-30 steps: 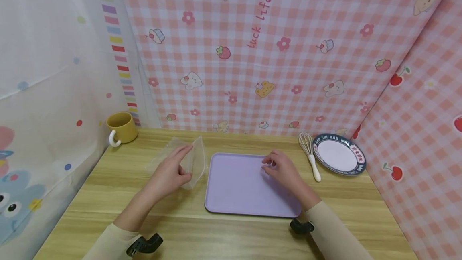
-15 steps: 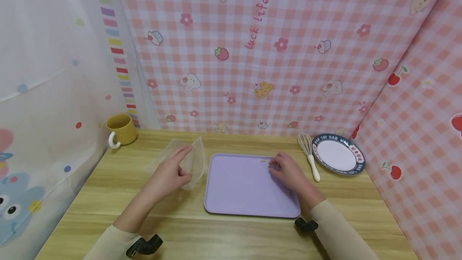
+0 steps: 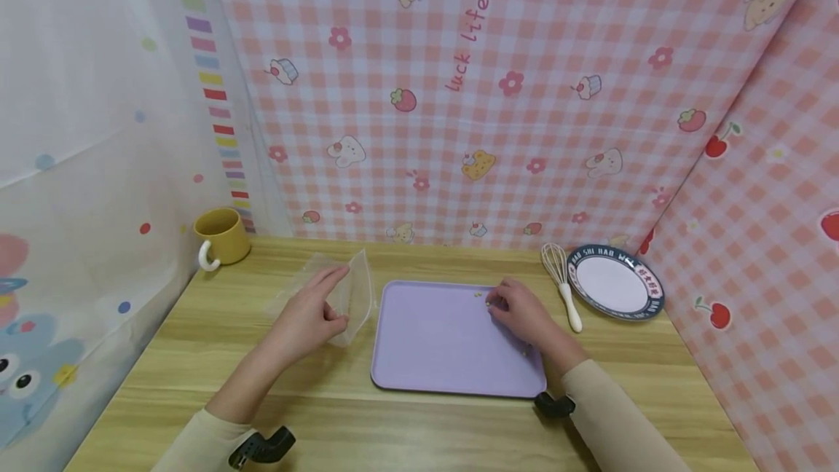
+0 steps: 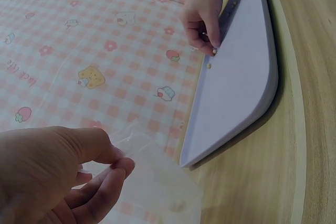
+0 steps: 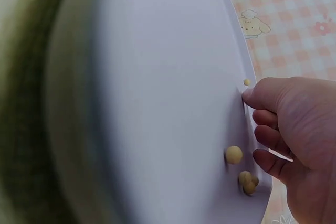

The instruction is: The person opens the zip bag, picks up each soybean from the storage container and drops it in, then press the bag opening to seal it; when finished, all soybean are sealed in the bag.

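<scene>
My left hand point(image 3: 308, 319) holds a clear plastic bag point(image 3: 360, 290) upright on the table, its mouth facing the tray. In the left wrist view, thumb and fingertips meet at the bag's edge. The lilac tray point(image 3: 439, 341) lies to the right of the bag. Over its far right part, my right hand point(image 3: 521, 312) has its fingers curled, with a small pale yellow bean, like a soybean point(image 4: 214, 52), at the thumb and fingertips. Another bean point(image 4: 209, 66) lies just beside that hand. More beans point(image 5: 233, 155) sit along the tray's far rim under the palm.
A yellow mug point(image 3: 223, 235) with a white handle stands at the back left. To the tray's right lie a whisk point(image 3: 565, 290) and a dark-rimmed plate point(image 3: 616, 282). Checked cloth point(image 3: 426, 130) hangs behind the wooden table point(image 3: 419, 428).
My right hand has shifted slightly to the right along the tray's far side, uncovering small beans there. My left hand and the bag have stayed in place.
</scene>
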`<state>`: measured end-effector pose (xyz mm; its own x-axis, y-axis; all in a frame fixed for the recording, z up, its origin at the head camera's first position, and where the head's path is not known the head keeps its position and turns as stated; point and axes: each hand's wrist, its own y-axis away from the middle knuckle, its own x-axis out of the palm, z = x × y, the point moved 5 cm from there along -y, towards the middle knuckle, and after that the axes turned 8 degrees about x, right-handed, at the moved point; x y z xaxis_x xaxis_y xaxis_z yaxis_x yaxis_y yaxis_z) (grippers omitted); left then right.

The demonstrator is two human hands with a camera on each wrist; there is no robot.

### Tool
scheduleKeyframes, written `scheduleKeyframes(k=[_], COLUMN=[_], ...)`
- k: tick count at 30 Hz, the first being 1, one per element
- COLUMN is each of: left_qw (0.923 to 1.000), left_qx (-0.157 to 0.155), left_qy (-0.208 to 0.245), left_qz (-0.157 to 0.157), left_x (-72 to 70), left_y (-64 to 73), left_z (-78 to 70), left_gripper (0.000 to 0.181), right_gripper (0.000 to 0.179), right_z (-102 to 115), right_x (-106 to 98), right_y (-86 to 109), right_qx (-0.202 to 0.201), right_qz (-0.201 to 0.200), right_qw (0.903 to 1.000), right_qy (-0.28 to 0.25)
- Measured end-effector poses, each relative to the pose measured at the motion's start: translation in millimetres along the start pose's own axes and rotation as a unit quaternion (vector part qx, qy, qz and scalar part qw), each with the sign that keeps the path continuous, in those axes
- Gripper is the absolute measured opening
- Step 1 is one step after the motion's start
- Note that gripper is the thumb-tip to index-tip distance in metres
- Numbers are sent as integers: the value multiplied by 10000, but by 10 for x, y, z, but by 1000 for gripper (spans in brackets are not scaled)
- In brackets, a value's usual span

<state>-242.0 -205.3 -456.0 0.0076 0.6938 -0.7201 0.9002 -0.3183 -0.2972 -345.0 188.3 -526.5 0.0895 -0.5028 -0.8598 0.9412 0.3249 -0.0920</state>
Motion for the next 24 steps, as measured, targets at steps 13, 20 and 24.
scheduleKeyframes(k=[13, 20, 24], left_qw=[10000, 10000, 10000], left_qx=[-24, -40, -34], left_qy=[27, 41, 17], left_qz=[5, -5, -6], left_x=[-11, -11, -15], left_y=[13, 23, 20], left_z=[-9, 4, -1], left_gripper=[86, 86, 86], right_gripper=[5, 5, 9], right_z=[-13, -8, 44], right_x=[40, 43, 30], right_y=[-35, -31, -6], right_qx=[23, -24, -108], right_qz=[110, 76, 53], right_qw=[9999, 10000, 9999], right_qy=[-42, 8, 28])
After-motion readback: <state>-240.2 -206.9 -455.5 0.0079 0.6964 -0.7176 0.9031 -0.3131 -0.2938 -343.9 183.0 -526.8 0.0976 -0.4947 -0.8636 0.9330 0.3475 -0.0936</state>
